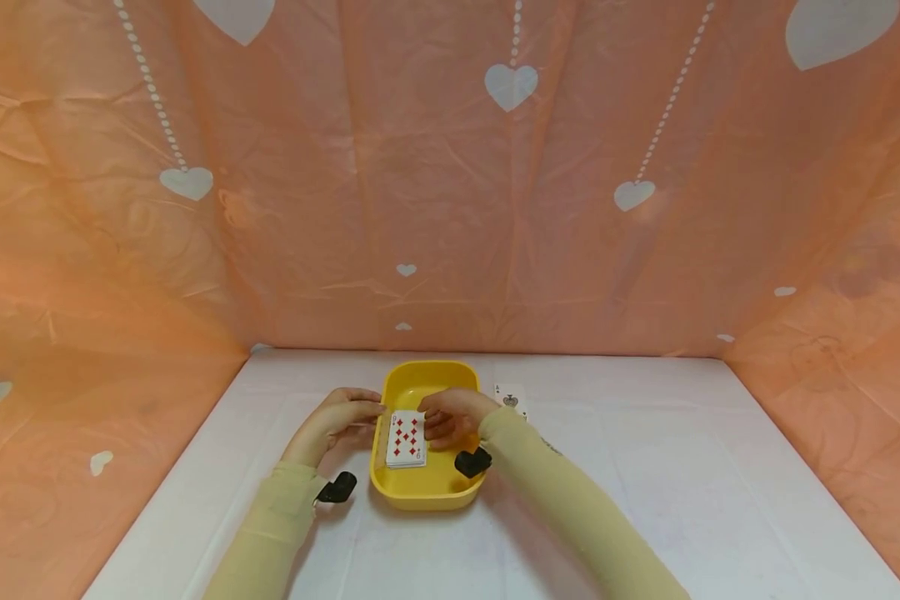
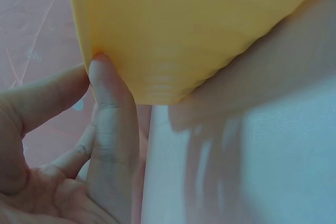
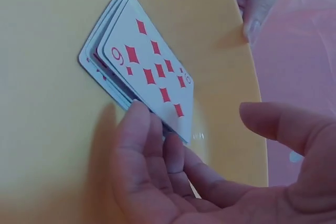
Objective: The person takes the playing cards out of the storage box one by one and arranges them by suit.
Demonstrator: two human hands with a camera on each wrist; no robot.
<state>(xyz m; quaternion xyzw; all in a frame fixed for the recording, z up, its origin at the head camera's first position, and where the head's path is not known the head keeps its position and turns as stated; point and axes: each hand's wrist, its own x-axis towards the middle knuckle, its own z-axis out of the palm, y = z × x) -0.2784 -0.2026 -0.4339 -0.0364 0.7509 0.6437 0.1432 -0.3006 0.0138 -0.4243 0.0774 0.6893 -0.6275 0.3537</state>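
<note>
A yellow plastic basin (image 1: 429,502) with rounded corners stands on the white table. Inside it, toward its left wall, lies a stack of playing cards (image 1: 406,440), the nine of diamonds face up on top; in the right wrist view the stack's edges (image 3: 152,69) sit slightly uneven. My left hand (image 1: 328,423) pinches the basin's left rim between thumb and forefinger, as the left wrist view shows at the thumb (image 2: 110,98). My right hand (image 1: 456,410) reaches into the basin, its fingertips touching the stack's side while the thumb stays apart from the cards.
An ace card (image 1: 510,397) lies face up on the table just right of the basin, partly covered by the right forearm. Peach-coloured curtains (image 1: 450,208) with white hearts hang behind and at both sides of the white tabletop (image 1: 645,450).
</note>
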